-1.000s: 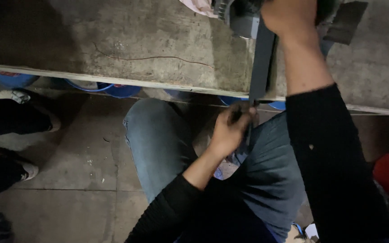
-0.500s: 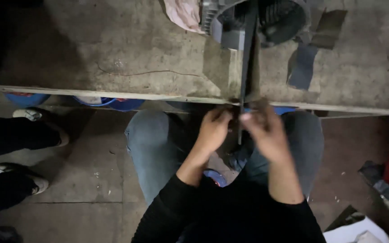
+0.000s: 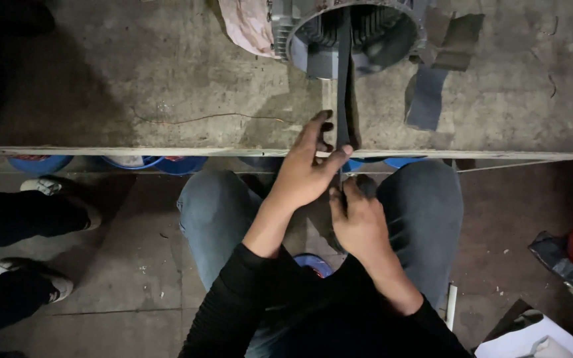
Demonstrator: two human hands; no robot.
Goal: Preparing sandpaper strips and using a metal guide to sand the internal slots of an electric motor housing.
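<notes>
At the far left of the frame a bystander's light shoes (image 3: 51,187) stood on the floor, and blue tubs (image 3: 38,163) showed under the edge of the workbench (image 3: 134,86). Moving toward centre, the left hand (image 3: 304,174) lay over the bench edge, fingers partly spread, thumb and forefinger pinching the dark strap (image 3: 343,79) where it crossed the lip. The strap ran straight up the frame from there into the open end of a grey motor housing (image 3: 353,33) at top centre. Just right of and below the left hand, the right hand (image 3: 359,222) was closed around the strap's lower end, between the jeans-clad knees (image 3: 422,199).

The step in hand looked like pulling the strap taut and lining it up over the bench edge. The next move probably called for steady tension from the lower hand while the upper one guided the strap flat.

Half a second earlier both hands met level at the bench edge; by now the left had crept up onto the bench top and the right had dropped lower. A loose grey patch (image 3: 427,96) lay to the right.
</notes>
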